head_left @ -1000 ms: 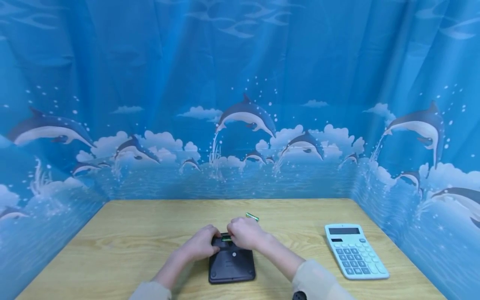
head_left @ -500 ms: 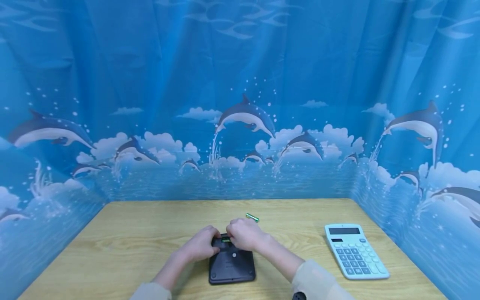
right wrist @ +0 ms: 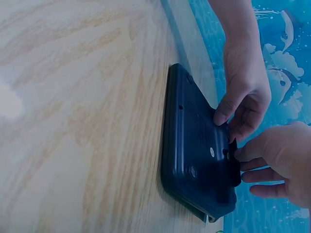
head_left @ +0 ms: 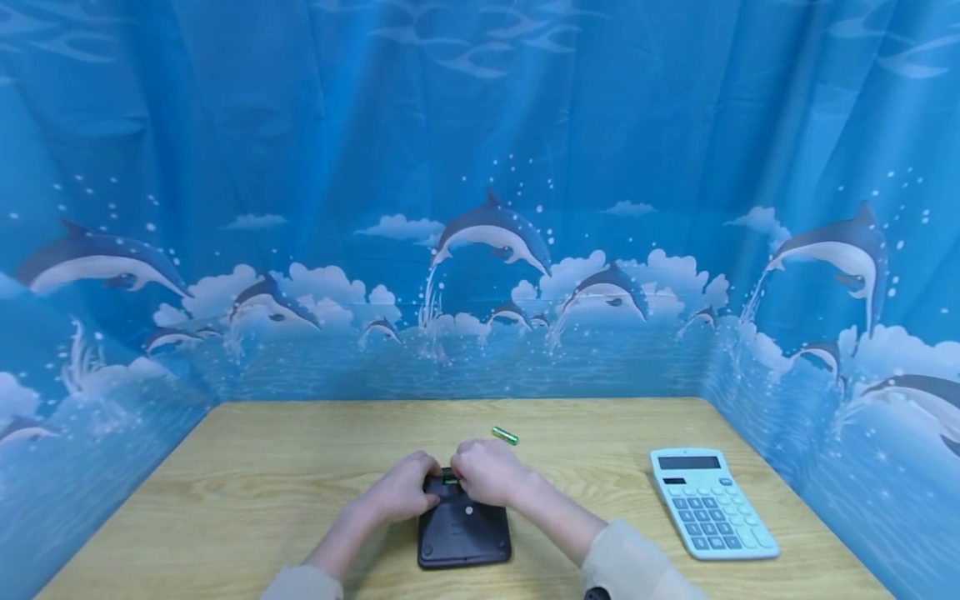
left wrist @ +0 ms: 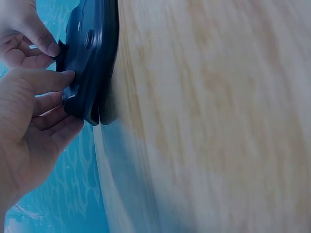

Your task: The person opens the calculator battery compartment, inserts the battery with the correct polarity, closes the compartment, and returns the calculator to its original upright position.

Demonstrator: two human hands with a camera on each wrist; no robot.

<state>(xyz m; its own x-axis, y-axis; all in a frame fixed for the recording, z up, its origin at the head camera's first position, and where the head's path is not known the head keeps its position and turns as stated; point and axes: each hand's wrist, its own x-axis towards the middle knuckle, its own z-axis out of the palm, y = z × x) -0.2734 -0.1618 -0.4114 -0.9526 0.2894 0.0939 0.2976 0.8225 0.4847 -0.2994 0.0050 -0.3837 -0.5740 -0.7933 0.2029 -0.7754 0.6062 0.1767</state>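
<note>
A black calculator (head_left: 465,540) lies face down on the table, its back towards me. A green battery (head_left: 450,480) shows in the opening near its far edge, partly covered by the hands. My left hand (head_left: 401,487) grips the far left corner, thumb on the back and fingers over the edge. At that opening my right hand (head_left: 487,472) pinches a small black battery cover (left wrist: 62,49), seen tilted up beside the thumb in the left wrist view. The head view hides most of this cover behind the right fingers.
A second green battery (head_left: 505,435) lies loose on the wooden table (head_left: 300,450), beyond the right hand. A light blue calculator (head_left: 712,504) rests face up at the right. Behind the table hangs a blue dolphin curtain (head_left: 480,358).
My right hand has shifted slightly left and nearer over the opening, so less of the battery inside shows and the loose one is more exposed. The left hand stays in place.
</note>
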